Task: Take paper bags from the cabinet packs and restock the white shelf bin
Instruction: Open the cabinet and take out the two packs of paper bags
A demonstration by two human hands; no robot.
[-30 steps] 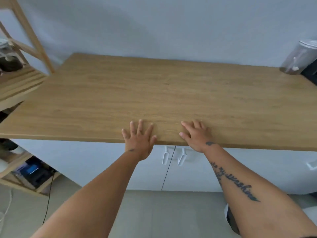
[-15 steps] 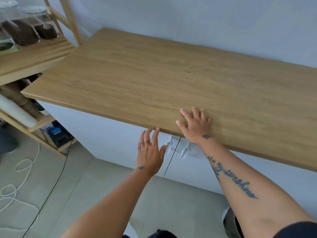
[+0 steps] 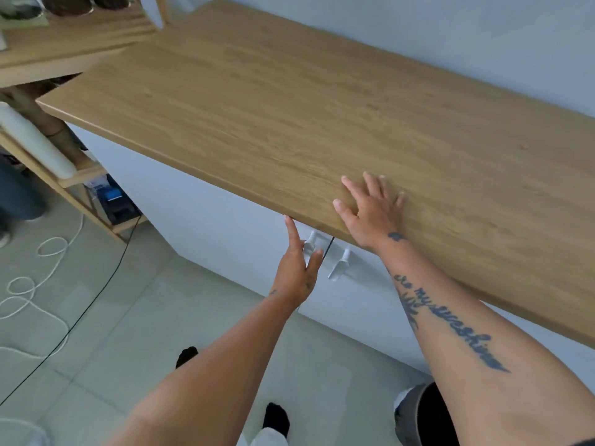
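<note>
A white cabinet (image 3: 206, 220) with two shut doors stands under a wooden countertop (image 3: 322, 101). Two white handles flank the gap between the doors: the left handle (image 3: 309, 244) and the right handle (image 3: 339, 268). My left hand (image 3: 297, 272) is below the counter edge, fingers stretched out, right at the left handle and holding nothing. My right hand (image 3: 373, 210) lies flat and open on the countertop near its front edge. No paper bags and no white bin are in view.
A wooden shelf unit (image 3: 64, 37) stands at the left with jars on top, a white roll (image 3: 35, 140) and a dark device (image 3: 116, 204) lower down. A white rope (image 3: 38, 278) and a black cable (image 3: 90, 304) lie on the tiled floor.
My left hand left the countertop, dropped below its edge and moved up to the left door handle. My right hand stayed flat on the counter. The view tilted down and to the left.
</note>
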